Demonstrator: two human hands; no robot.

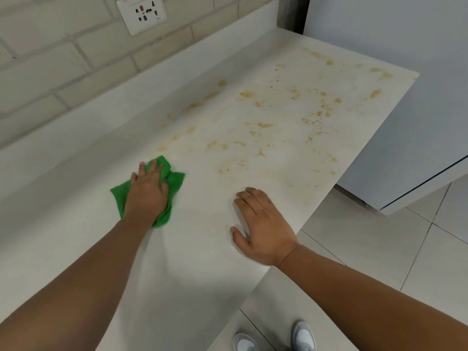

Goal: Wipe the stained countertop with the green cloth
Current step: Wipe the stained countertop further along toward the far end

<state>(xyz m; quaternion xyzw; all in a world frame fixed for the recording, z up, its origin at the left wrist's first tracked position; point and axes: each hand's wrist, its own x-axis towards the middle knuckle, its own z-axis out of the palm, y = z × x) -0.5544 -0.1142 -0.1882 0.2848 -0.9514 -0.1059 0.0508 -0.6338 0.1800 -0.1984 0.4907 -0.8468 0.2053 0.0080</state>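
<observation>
A green cloth (174,182) lies bunched on the white countertop (202,249). My left hand (148,196) presses down on it, fingers spread over the fabric and thumb tucked into a fold. Yellow-brown stains (278,117) are scattered over the far right half of the countertop, beyond the cloth. My right hand (260,224) rests palm down on the bare counter near its front edge, fingers straight, holding nothing.
A raised backsplash ledge and tiled wall with a power socket (141,15) run along the counter's far side. A white appliance (405,97) stands against the counter's right end. Tiled floor and my shoes (304,335) lie below the front edge.
</observation>
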